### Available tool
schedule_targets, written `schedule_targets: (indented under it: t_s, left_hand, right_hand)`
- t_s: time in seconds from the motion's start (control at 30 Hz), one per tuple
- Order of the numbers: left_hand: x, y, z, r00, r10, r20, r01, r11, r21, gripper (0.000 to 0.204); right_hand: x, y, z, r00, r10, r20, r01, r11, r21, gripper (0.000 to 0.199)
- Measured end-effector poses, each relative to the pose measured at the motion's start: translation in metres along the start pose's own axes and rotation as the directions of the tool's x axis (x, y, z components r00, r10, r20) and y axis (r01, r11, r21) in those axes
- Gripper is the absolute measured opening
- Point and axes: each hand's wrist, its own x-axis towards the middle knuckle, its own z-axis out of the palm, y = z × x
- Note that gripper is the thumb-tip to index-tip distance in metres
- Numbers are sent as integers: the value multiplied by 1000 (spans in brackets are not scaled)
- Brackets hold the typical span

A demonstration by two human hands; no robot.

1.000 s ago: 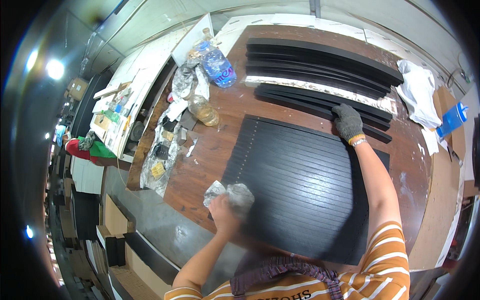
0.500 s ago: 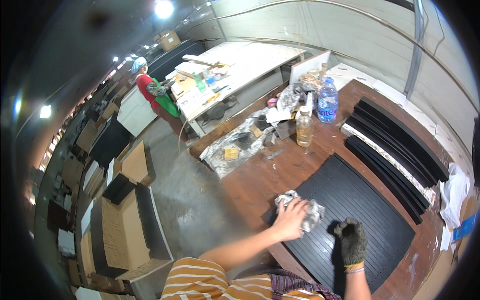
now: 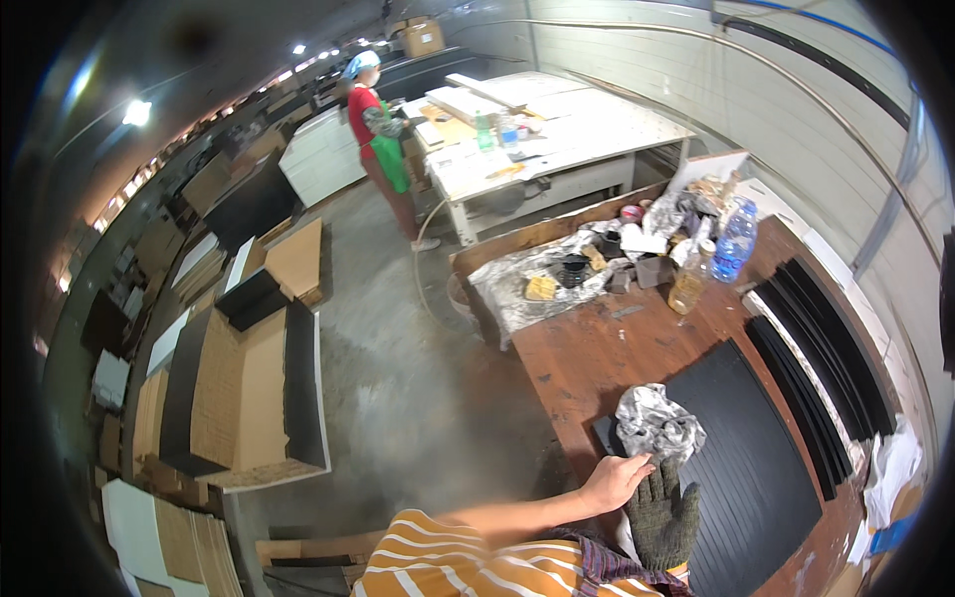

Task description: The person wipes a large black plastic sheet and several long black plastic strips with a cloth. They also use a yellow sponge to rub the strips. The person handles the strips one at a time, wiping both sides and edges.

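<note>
A stack of black, grooved strips forms a dark panel [image 3: 766, 448] on the brown worktable. A crumpled, grey-stained white rag [image 3: 659, 423] lies on its left part. My bare left hand [image 3: 614, 485] is just below the rag, fingers stretched toward the glove's fingertips; they touch or nearly touch. Nothing shows in it. My right hand [image 3: 664, 517], in a dark knitted glove, is turned palm up with fingers extended and thumb out to the right. It is empty, low over the panel's near left edge.
Black curved strips [image 3: 826, 348] lie at the table's right. A bottle of amber liquid [image 3: 691, 279] and a blue-labelled water bottle [image 3: 734, 242] stand at the back. A yellow sponge [image 3: 540, 289] rests on stained sheeting. Beyond, a co-worker [image 3: 378, 139] stands by a white table [image 3: 597, 114].
My left hand has let go of the rag, which stays on the panel. My right hand has opened from a curled shape, turned palm up and come left beside it. The view has swung left.
</note>
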Motion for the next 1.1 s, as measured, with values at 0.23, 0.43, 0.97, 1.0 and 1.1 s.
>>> schedule_targets:
  t_s: [0.23,0.43,0.97,1.0,1.1]
  left_hand:
    - [-13,-11,-50,989,-78,-123,61,989,-138,18]
    - [-24,-22,-97,939,-99,-330,87,995,-51,15]
    - [-183,-124,-198,735,-573,-363,674,678,294,29]
    - [-189,-124,-191,727,-599,-336,683,680,267,31]
    - [-206,-127,-182,696,-670,-256,717,635,289,34]
  right_hand:
    - [-3,9,-3,973,230,4,-223,945,-238,56]
    - [-29,-4,-11,894,413,-175,-447,787,-425,55]
    - [2,72,235,505,175,845,282,892,-353,42]
    - [6,72,246,459,288,841,239,871,-429,44]
    - [15,87,258,400,393,828,195,847,-495,52]
